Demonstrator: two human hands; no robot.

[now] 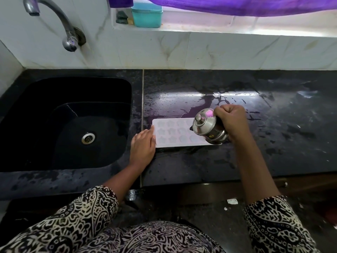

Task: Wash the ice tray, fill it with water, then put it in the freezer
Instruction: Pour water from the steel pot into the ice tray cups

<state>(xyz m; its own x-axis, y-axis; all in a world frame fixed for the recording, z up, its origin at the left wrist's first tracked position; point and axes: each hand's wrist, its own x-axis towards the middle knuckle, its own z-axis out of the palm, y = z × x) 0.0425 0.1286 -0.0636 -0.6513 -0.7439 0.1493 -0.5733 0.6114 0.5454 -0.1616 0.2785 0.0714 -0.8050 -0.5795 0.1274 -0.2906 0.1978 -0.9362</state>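
We rate the ice tray floppy and spill-prone once filled: lift by its 2 short ends; left hand steadies it flat-fingered, right hand grips the tilted steel jug.

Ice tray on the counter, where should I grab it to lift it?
I'd grab the ice tray by the flat rim at both short ends, one grip from each side, kept level: it lies long and flat, cups facing up. The steel pot covers its right end.
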